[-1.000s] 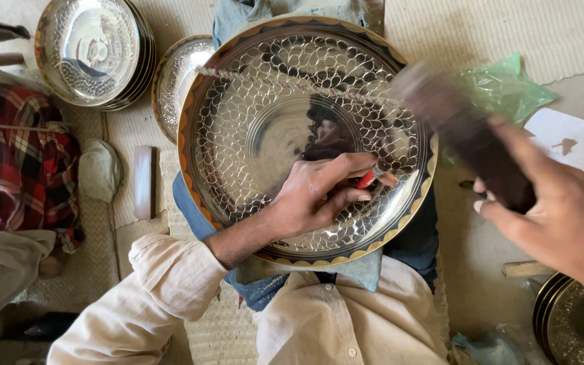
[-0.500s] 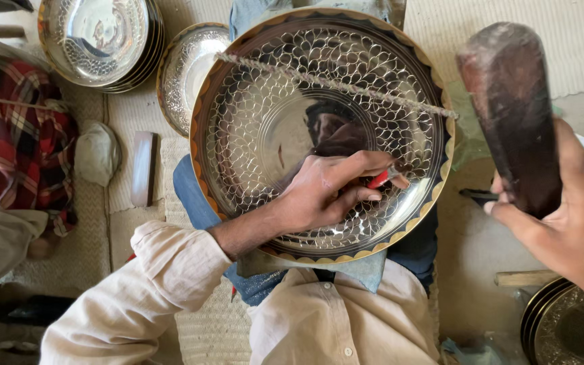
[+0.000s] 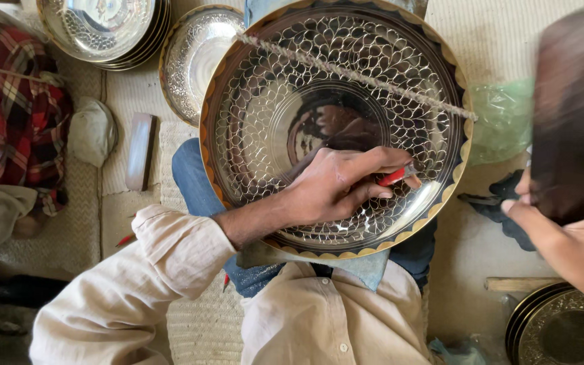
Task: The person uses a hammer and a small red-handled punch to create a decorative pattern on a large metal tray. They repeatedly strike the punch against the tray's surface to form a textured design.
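Observation:
A large round metal tray [image 3: 265,74] with a scale-like engraved pattern and a dark-and-gold rim rests on my lap. My left hand [image 3: 336,186] lies on its lower middle, fingers closed on a thin red-handled chisel [image 3: 395,176] whose tip touches the metal. My right hand [image 3: 569,243] is raised at the right edge of the view, gripping a dark wooden mallet [image 3: 569,115] that is blurred and held well above the tray. A twisted cord [image 3: 353,74] runs across the tray's upper part.
A stack of engraved metal plates [image 3: 99,27] stands at the top left, with one more plate [image 3: 194,57] beside it. A wooden block [image 3: 140,150] and a white cloth [image 3: 92,132] lie on the mat. Red plaid cloth [image 3: 8,115] sits left. Another engraved plate [image 3: 559,328] sits bottom right, a green bag [image 3: 501,118] right.
My right hand has swung the mallet upward and closer to the camera, so it now fills the right edge. My left hand keeps the chisel on the same spot of the tray.

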